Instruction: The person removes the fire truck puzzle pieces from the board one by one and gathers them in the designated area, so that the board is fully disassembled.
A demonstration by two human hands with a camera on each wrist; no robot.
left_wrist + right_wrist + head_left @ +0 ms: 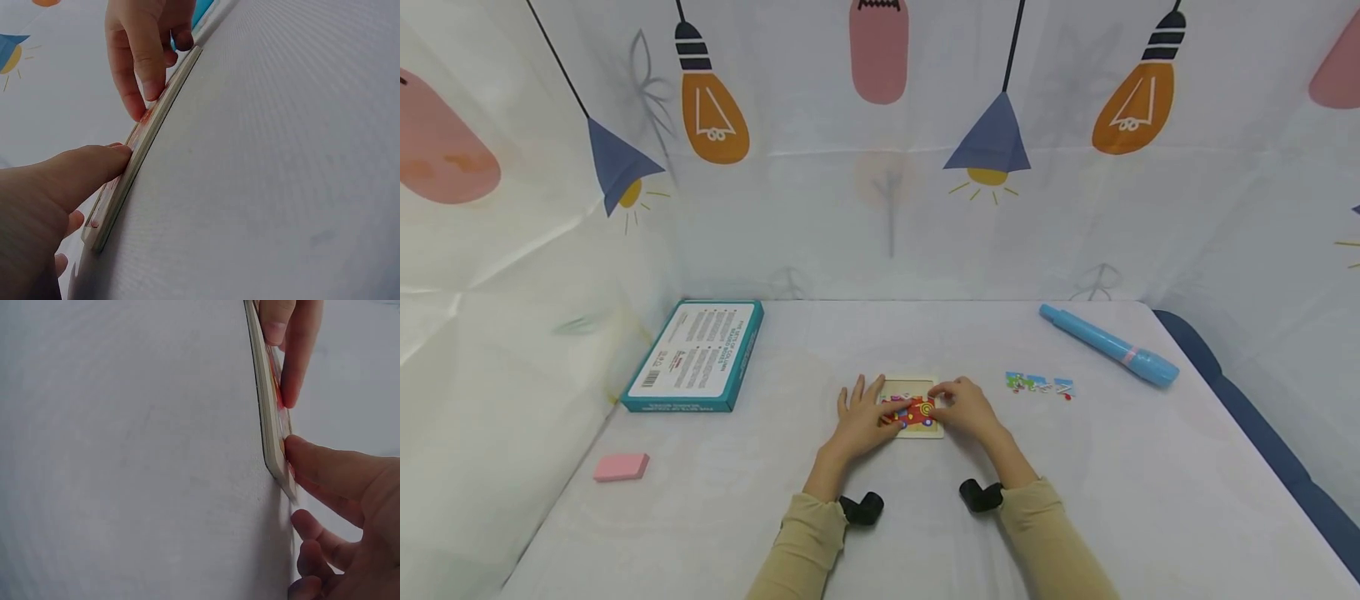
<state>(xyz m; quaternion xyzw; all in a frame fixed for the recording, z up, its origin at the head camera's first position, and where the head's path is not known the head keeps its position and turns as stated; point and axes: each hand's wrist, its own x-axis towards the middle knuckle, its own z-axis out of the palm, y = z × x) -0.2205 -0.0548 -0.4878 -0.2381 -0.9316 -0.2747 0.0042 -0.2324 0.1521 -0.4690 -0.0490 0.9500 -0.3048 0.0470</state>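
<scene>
A small wooden puzzle tray (912, 432) lies flat on the white table, with a red vehicle picture (917, 412) in its middle. The left hand (861, 423) lies over the tray's left side, thumb and index finger on the picture, other fingers spread. At the right edge, the right hand (968, 410) touches the picture's end with thumb and index finger; whether it pinches a piece is unclear. In the left wrist view the tray (150, 134) appears edge-on with the left thumb pressing its top. The right wrist view shows the right fingertips at the tray (270, 419).
Joined colourful puzzle pieces (1040, 384) lie right of the tray. Farther right is a blue tube (1108, 343). A teal-edged box (692, 354) stands at the back left, with a pink block (621, 467) in front of it. A printed curtain (820, 208) hangs behind.
</scene>
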